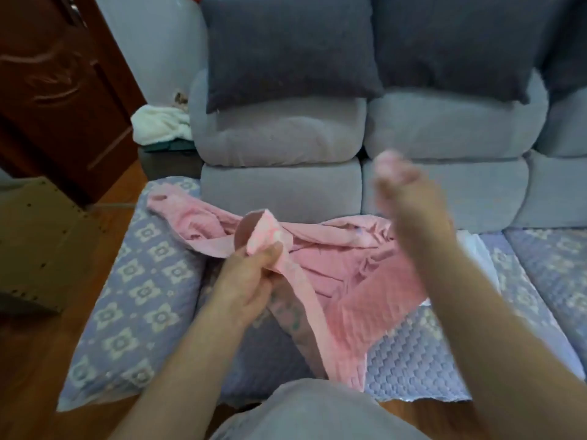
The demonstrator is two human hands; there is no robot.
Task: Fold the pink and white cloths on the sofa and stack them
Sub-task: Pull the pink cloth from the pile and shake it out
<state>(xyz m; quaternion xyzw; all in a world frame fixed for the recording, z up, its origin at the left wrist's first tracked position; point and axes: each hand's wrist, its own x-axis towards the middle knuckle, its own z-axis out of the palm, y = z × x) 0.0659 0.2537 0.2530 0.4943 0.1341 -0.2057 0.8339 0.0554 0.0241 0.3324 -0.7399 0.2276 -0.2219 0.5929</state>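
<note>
A crumpled pink cloth [359, 281] lies spread across the sofa seat [428, 354], which has a lilac quilted cover. My left hand [251, 274] grips a bunched edge of the pink cloth and lifts it a little off the seat. My right hand [403, 188] is raised above the cloth's right side and is blurred; its fingers look curled and I cannot make out anything in them. A strip of white cloth [476, 252] peeks out from under the pink one at the right.
Grey back cushions [282, 134] and dark grey pillows [289, 49] line the back of the sofa. A white bundle [158, 122] sits on a side table at the left. A brown cabinet [41, 242] and a dark wooden door [63, 84] stand at the left.
</note>
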